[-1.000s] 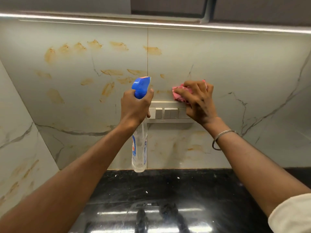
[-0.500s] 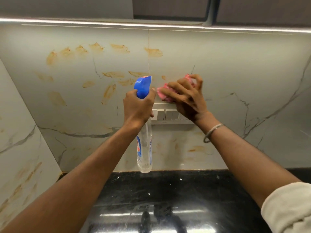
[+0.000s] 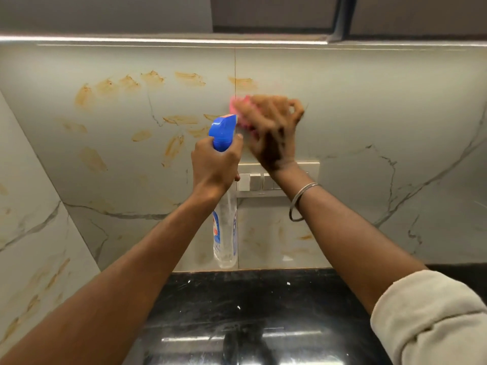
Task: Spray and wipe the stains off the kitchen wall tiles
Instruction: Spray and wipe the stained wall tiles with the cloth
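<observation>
Stains (image 3: 181,119) in orange-brown smears cover the wall tiles (image 3: 369,101) to the left of the vertical grout line and a few sit below the switch plate (image 3: 279,177), so most of the job looks undone. Your right hand (image 3: 271,127) is blurred but appears closed on a pink cloth (image 3: 237,111), pressing it flat against the tile just beside that grout line, above the switches; the cloth pokes out past your fingertips on the left, right under 1 smear at the joint. Your left hand (image 3: 213,164) is wrapped tight round the neck of the spray bottle (image 3: 225,227), nozzle up and aimed at the wall, clear body hanging down, probably kept ready for the next squirt. Stained tile lies mostly left of both hands, over the black counter (image 3: 263,299).
</observation>
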